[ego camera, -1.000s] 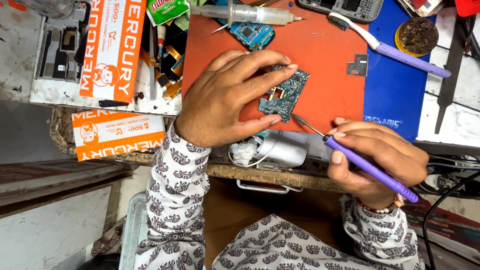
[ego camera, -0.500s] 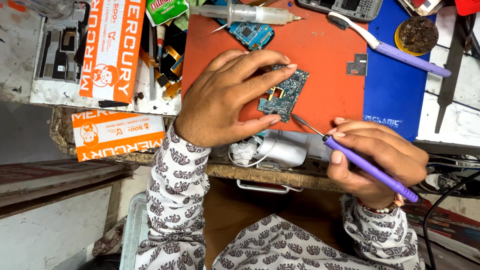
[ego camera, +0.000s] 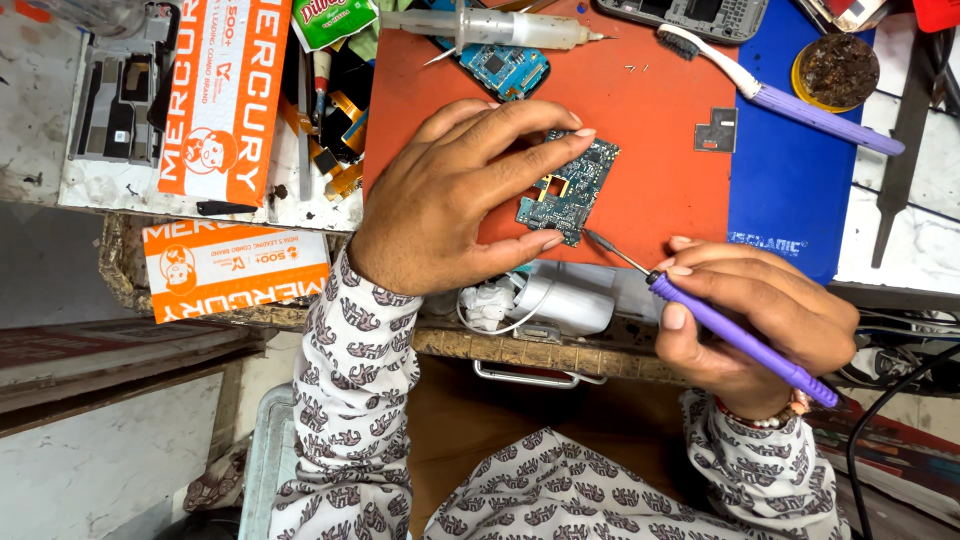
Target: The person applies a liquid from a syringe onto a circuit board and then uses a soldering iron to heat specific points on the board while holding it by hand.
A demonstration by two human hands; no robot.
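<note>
A small teal circuit board lies on an orange work mat. My left hand pins the board between fingertips at its top and thumb at its lower edge. A purple-handled soldering iron is gripped like a pen in my right hand. Its thin metal tip points at the board's lower right corner, close to it; contact cannot be told.
On the mat's far side lie a syringe, a second blue circuit board and a small metal shield. A purple toothbrush and a round tin sit on a blue mat. Orange boxes stand left.
</note>
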